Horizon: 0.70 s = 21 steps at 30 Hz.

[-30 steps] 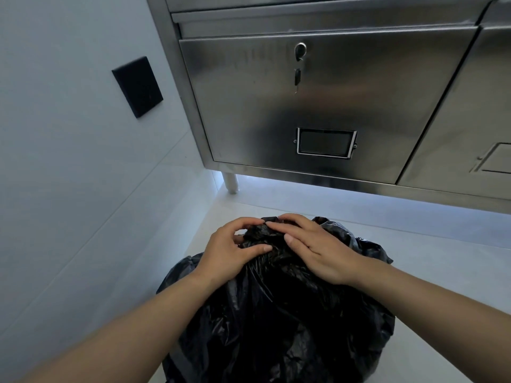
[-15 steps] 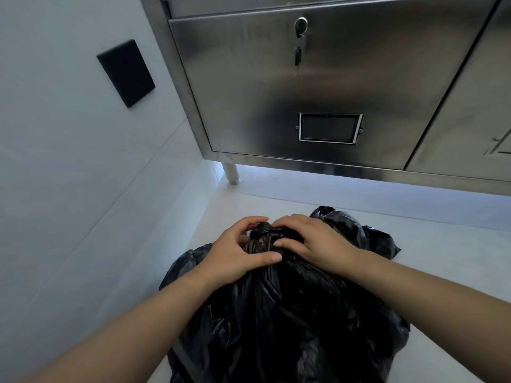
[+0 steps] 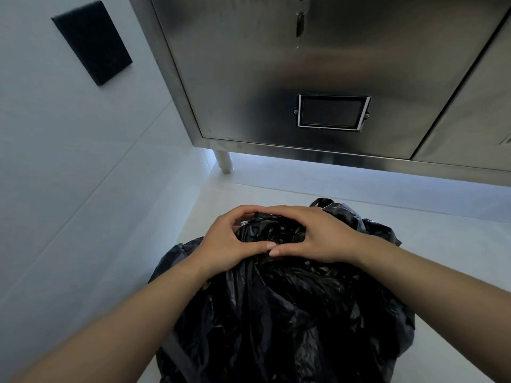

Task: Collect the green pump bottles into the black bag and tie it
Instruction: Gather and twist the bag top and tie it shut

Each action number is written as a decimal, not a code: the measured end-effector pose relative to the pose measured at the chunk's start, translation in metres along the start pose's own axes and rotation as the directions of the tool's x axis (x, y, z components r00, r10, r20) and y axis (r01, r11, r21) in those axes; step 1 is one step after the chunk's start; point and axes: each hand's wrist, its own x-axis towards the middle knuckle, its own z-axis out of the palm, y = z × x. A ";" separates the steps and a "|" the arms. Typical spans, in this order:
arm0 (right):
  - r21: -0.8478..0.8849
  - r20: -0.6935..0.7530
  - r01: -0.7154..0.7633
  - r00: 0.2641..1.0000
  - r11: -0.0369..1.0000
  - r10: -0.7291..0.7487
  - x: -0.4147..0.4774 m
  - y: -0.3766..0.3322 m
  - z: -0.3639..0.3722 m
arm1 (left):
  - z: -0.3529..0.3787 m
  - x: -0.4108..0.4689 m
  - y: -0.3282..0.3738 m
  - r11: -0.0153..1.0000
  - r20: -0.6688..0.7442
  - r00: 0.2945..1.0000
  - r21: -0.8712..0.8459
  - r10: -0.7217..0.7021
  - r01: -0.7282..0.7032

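Note:
A full black plastic bag [image 3: 290, 313] stands on the pale floor in front of me, its top gathered into a bunch. My left hand [image 3: 226, 244] curls round the left side of the gathered neck. My right hand [image 3: 315, 236] curls round its right side. The two thumbs almost meet at the front and the fingertips meet at the back, ringing the bunch. A loose flap of the bag sticks out behind my right wrist. No green pump bottles are visible; the bag's contents are hidden.
A stainless steel cabinet [image 3: 318, 78] on short legs [image 3: 225, 161] stands just beyond the bag. A white tiled wall [image 3: 69, 175] runs along the left, with a black plate [image 3: 92, 41] on it. Pale floor [image 3: 456, 230] shows on the right.
Both hands have closed in around the bag's neck, thumbs now nearly touching at the front. The camera has tilted down and moved closer to the cabinet.

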 end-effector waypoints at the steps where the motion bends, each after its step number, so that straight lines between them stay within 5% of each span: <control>1: 0.031 -0.024 0.003 1.000 1.000 -0.002 0.002 0.001 0.000 | -0.003 -0.001 0.000 1.000 0.044 0.999 -0.023 -0.018 0.019; 5: 0.118 -0.096 -0.018 0.995 0.993 0.030 0.006 0.005 -0.001 | -0.008 -0.007 0.004 0.965 0.153 0.985 -0.237 -0.075 0.111; 11: 0.282 -0.156 -0.101 0.976 0.954 0.150 -0.002 -0.037 -0.032 | -0.016 -0.010 0.051 0.994 0.088 0.995 -0.092 -0.049 0.057; 18: 0.320 0.162 -0.284 0.956 0.904 0.243 -0.029 -0.157 -0.111 | -0.069 -0.045 0.154 0.983 0.075 0.992 -0.142 -0.105 0.115; 21: 0.202 0.160 -0.272 0.957 0.941 0.242 -0.037 -0.182 -0.119 | -0.076 -0.049 0.175 0.983 0.073 0.989 -0.128 -0.125 0.134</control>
